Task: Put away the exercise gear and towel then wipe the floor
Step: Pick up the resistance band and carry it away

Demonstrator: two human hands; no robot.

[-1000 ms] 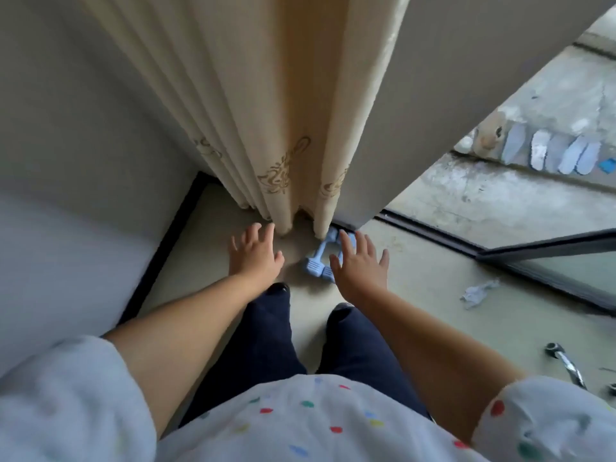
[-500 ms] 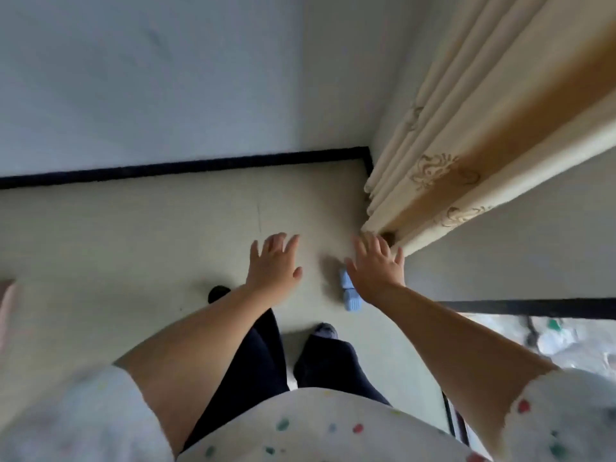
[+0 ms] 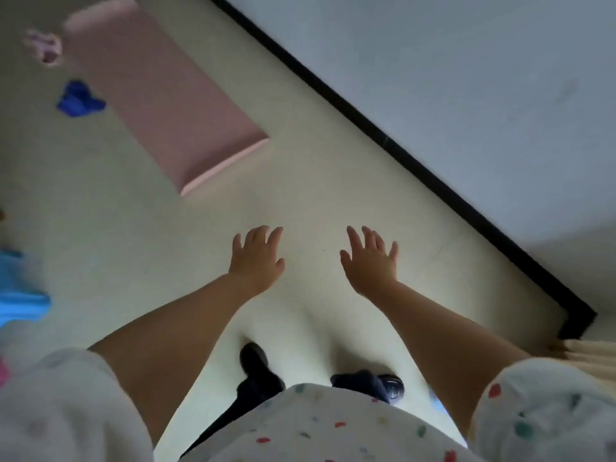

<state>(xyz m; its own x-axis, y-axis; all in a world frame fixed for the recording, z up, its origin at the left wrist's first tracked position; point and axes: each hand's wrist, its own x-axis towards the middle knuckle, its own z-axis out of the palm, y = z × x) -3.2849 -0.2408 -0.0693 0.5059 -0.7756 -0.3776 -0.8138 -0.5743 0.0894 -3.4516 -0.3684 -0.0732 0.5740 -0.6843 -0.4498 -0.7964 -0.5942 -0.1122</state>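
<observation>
Head view, looking down at pale floor (image 3: 100,201); left hand (image 3: 256,261) and right hand (image 3: 370,265) at middle of frame, both with fingers spread, holding nothing, apart from each other; pink mat (image 3: 160,95) lying flat at upper left; dark blue crumpled thing (image 3: 78,100) just beside mat, blurred; light blue cloth (image 3: 16,288) at left edge; black baseboard (image 3: 400,151) crossing diagonally at right.

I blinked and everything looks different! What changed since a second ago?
The person turned away from the curtain, now at the right edge. The small blue dumbbells have left the view. A pink mat and a blue cloth came into view. The left hand and right hand stayed empty, fingers spread.
</observation>
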